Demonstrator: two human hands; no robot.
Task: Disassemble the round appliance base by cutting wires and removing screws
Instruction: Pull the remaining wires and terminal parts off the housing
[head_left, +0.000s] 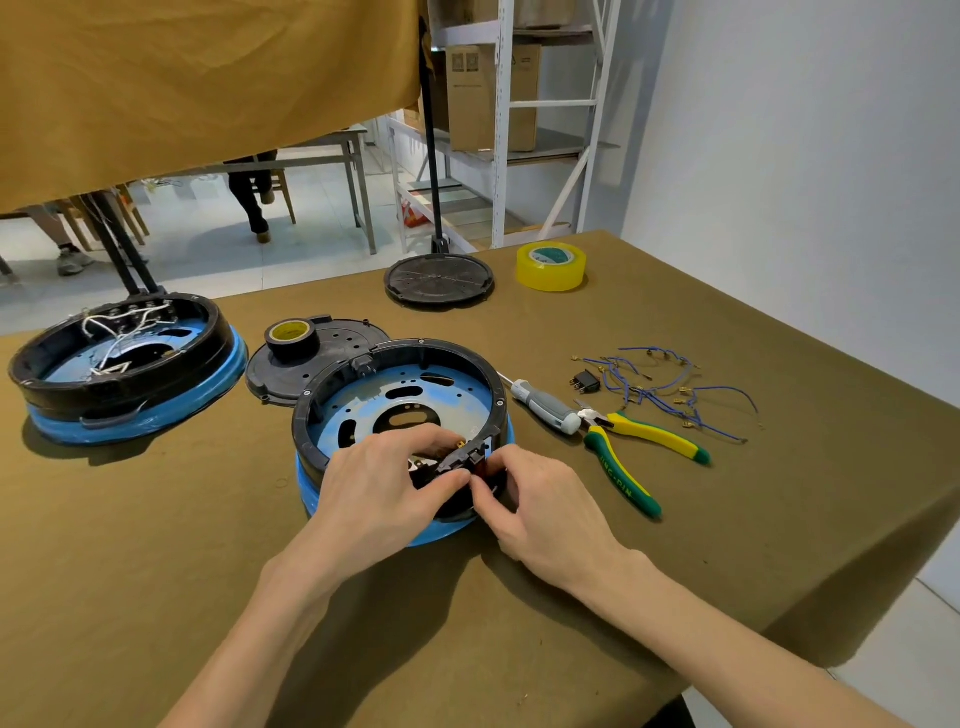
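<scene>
A round appliance base (415, 387) with a black rim and blue inner plate sits in the middle of the table, open side up. My left hand (387, 480) curls over its near rim, fingers reaching inside and gripping the rim. My right hand (530, 506) pinches a small dark red part (480, 470) at the outside of the near rim, next to a black clip block. Cut blue wires (670, 395) and a small black switch (587, 382) lie on the cloth to the right. Beside the base lie a grey screwdriver (545, 405) and green-yellow pliers (631, 452).
A second base (130, 369) with white wires inside stands at the left. A black cover (317, 364) with a black tape roll (292, 338) on it lies behind the middle base. Another black cover (439, 280) and a yellow tape roll (550, 266) sit at the back. The table edge runs along the right.
</scene>
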